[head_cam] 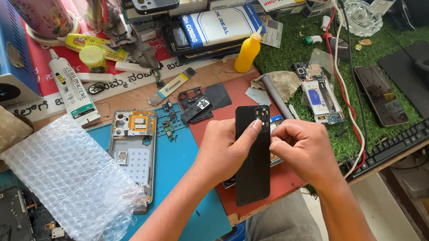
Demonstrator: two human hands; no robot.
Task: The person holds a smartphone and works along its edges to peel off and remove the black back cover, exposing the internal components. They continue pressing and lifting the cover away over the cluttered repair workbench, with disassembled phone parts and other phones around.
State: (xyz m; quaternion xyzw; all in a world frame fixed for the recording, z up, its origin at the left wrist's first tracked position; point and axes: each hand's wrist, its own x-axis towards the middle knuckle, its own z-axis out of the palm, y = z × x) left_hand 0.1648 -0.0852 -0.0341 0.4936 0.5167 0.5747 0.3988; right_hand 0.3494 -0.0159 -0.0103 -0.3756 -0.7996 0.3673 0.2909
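1. Here, left hand point(224, 150) grips a black phone back cover point(253, 154) by its long edge, over the red mat point(233, 92) near the desk's front edge.
2. Right hand point(300, 144) fingertips pinch at its camera corner.
3. Cover looks thin, light, slightly bendy; best held by the edges.
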